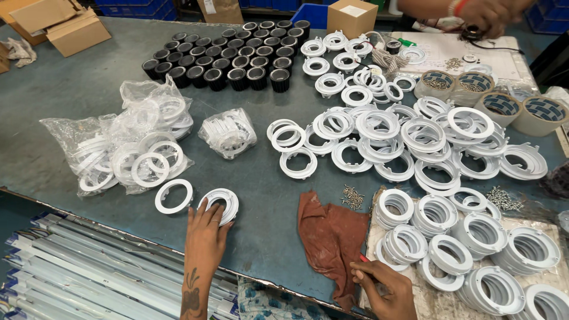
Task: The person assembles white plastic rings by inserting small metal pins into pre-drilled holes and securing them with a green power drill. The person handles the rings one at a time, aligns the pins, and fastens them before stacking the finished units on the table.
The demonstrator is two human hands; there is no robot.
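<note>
At the lower edge, the right hand [379, 289] pinches a thin red tool [363, 258] beside the brown rag [332, 234]; the left hand [205, 233] lies open, fingertips on a white ring [220, 205] lower centre on the tabletop [106, 77]. A careless nudge could slide it off the near edge, I judge. Ring heaps [415, 139] lie beyond.

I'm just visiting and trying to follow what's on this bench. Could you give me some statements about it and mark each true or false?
1. The left hand touches a white ring housing. True.
2. The right hand rests on a roll of tape. False: it holds a thin red-tipped tool beside a reddish-brown cloth.
3. The black cups stand in rows at the far side. True.
4. The plastic bags hold black parts. False: they hold white rings.
</note>
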